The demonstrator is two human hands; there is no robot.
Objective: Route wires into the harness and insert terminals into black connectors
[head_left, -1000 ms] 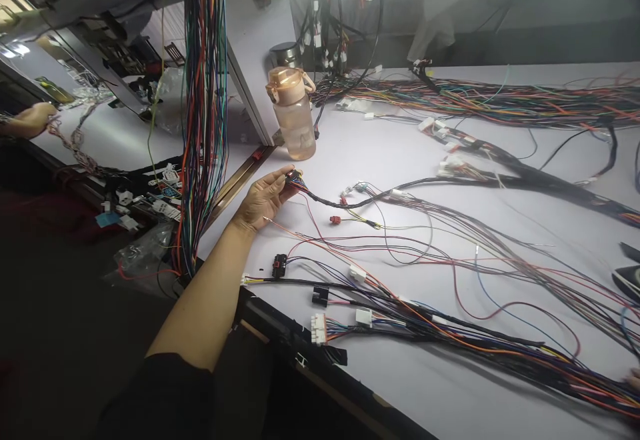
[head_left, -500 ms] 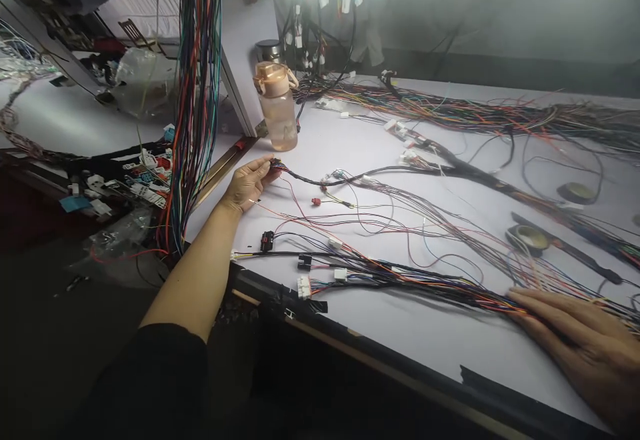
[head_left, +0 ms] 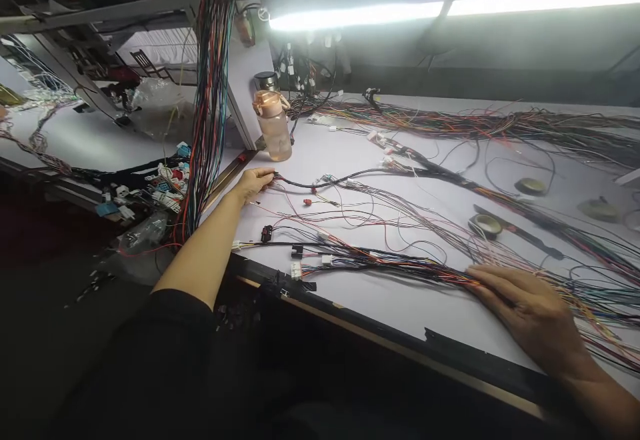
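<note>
Your left hand (head_left: pixel 255 181) reaches out to the far left part of the white counter (head_left: pixel 430 310), and its grip is pinched on the end of a black-sleeved wire branch (head_left: pixel 320 182), right where a small dark connector seems to sit, though it is too small to tell for sure. That branch runs from your fingers toward the right across the counter and joins the spread of loose coloured wires. Your right hand (head_left: pixel 530 313) lies flat, fingers stretched, pressing on the thick multicoloured wire bundle (head_left: pixel 410 270) near the counter's front edge; its grip is wide and closes on nothing. At the left end of that bundle sit white connectors (head_left: pixel 296 269) and a black connector (head_left: pixel 267 233), free on the counter. Just beyond your left hand stands a translucent pink water bottle (head_left: pixel 273 125), upright. To its left a curtain of coloured wires (head_left: pixel 207 93) hangs down from above. Rolls of tape (head_left: pixel 485 226) lie on the counter farther right, among more harness strands.
</note>
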